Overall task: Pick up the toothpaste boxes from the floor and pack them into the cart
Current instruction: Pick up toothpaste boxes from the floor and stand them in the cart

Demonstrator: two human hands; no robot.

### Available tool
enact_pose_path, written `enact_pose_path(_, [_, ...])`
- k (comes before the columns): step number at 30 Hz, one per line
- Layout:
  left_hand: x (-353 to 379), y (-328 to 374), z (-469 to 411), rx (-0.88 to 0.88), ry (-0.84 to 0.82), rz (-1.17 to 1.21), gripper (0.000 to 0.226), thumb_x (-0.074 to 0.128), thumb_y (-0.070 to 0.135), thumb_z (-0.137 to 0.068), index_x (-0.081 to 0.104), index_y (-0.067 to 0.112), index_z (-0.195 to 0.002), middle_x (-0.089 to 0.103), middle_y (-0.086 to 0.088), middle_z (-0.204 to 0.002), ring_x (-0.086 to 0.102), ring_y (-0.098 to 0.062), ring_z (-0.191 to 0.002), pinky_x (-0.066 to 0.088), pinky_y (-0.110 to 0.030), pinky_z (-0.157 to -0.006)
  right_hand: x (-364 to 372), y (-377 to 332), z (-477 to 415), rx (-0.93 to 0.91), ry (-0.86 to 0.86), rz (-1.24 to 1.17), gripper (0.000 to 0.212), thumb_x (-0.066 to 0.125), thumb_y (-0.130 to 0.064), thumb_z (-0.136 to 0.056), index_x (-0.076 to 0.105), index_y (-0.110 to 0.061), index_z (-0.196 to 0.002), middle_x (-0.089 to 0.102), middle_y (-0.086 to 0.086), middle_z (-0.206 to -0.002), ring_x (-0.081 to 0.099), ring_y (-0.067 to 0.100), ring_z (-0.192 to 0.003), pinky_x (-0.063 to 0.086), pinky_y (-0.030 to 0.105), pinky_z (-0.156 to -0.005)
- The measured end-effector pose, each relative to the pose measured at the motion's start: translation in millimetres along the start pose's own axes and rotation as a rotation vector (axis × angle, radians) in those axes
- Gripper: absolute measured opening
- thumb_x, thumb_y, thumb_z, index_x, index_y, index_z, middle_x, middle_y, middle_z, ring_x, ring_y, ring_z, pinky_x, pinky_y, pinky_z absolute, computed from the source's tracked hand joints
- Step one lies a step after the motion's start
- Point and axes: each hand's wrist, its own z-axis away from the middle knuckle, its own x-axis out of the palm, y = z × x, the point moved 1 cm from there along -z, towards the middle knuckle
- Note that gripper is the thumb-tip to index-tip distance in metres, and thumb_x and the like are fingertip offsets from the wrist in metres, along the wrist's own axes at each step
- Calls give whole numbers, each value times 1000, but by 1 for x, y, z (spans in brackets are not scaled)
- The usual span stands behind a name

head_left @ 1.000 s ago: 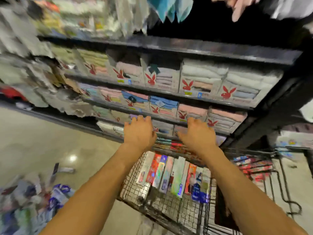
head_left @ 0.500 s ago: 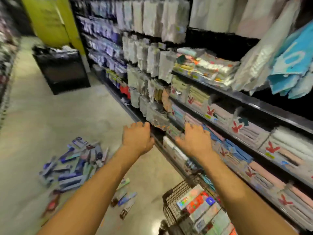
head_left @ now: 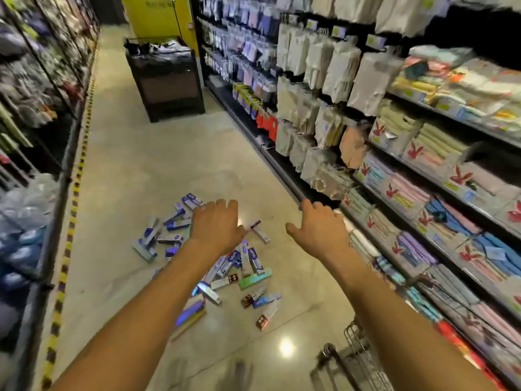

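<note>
Several toothpaste boxes point(head_left: 214, 266), mostly blue, white and green, lie scattered in a heap on the aisle floor ahead of me. My left hand point(head_left: 217, 224) is stretched out above the heap, palm down, fingers slightly spread and holding nothing. My right hand point(head_left: 318, 230) reaches out beside it to the right, also empty with its fingers apart. Only a corner of the wire cart point(head_left: 358, 359) shows at the bottom right; its contents are out of view.
Shelves of packed towels and hanging goods point(head_left: 394, 153) line the right side. Another shelf row with a yellow-black floor strip point(head_left: 76, 176) runs along the left. A dark bin point(head_left: 166, 77) stands farther down the aisle before a yellow wall.
My view has swung left from the cart and towel shelves to the floor heap. Both empty hands have left the cart and now hover over the scattered boxes.
</note>
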Motion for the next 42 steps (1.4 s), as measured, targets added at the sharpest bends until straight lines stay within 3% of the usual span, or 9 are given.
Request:
enact_pose_path(7, [52, -24, -57, 126, -109, 26, 46, 51, 47, -93, 49, 15, -126, 59, -10, -125, 59, -33, -110, 47, -42, -83, 54, -7, -22, 175, -86, -28, 57, 55, -60, -91, 49, -19, -130, 60, 8, -124, 56, 31, -116, 44, 46, -98])
enact_pose_path(12, [97, -11, -110, 168, -165, 76, 43, 50, 47, -94, 53, 14, -121, 62, -11, -114, 61, -34, -103, 49, -42, -81, 93, 13, -64, 289, -76, -57, 56, 55, -59, -90, 50, -18, -129, 63, 7, -120, 60, 30, -108, 49, 44, -90])
enact_pose_path(18, [191, -3, -173, 209, -244, 100, 44, 55, 39, -89, 49, 15, -126, 62, -10, -108, 62, -33, -99, 49, -40, -79, 193, 41, -109, 450, -105, -111, 58, 55, -56, -92, 47, -16, -133, 59, 7, -118, 58, 30, -106, 46, 41, -82])
enact_pose_path(21, [277, 0, -205, 230, -290, 85, 50, 57, 39, -89, 49, 17, -132, 61, -8, -108, 63, -31, -98, 49, -39, -76, 275, 61, -124, 546, -145, -150, 61, 57, -55, -92, 46, -15, -137, 57, 7, -118, 57, 30, -105, 45, 41, -79])
enact_pose_path(26, [452, 12, -232, 270, -373, 43, 39, 67, 35, -82, 57, 15, -114, 60, -9, -93, 64, -33, -82, 49, -39, -65, 449, 78, -135, 652, -260, -194, 60, 61, -54, -88, 47, -16, -132, 57, 7, -116, 57, 32, -105, 49, 43, -79])
enact_pose_path(28, [530, 16, -234, 320, -390, 26, 49, 69, 32, -80, 57, 10, -122, 61, -12, -93, 64, -34, -80, 49, -39, -64, 522, 79, -135, 682, -269, -212, 57, 66, -51, -86, 50, -15, -127, 58, 8, -111, 58, 34, -101, 48, 42, -75])
enact_pose_path(35, [778, 27, -243, 330, -505, 41, 46, 62, 39, -89, 49, 13, -125, 59, -11, -109, 61, -33, -100, 45, -39, -71, 765, 95, -128, 868, -252, -287, 63, 61, -53, -94, 42, -13, -139, 54, 10, -124, 53, 33, -111, 45, 43, -81])
enact_pose_path(42, [960, 51, -244, 397, -523, 67, 41, 57, 43, -94, 49, 11, -119, 58, -11, -106, 60, -29, -97, 42, -38, -68, 946, 110, -126, 1005, -328, -347, 64, 64, -49, -89, 40, -12, -135, 50, 10, -126, 50, 33, -115, 44, 43, -77])
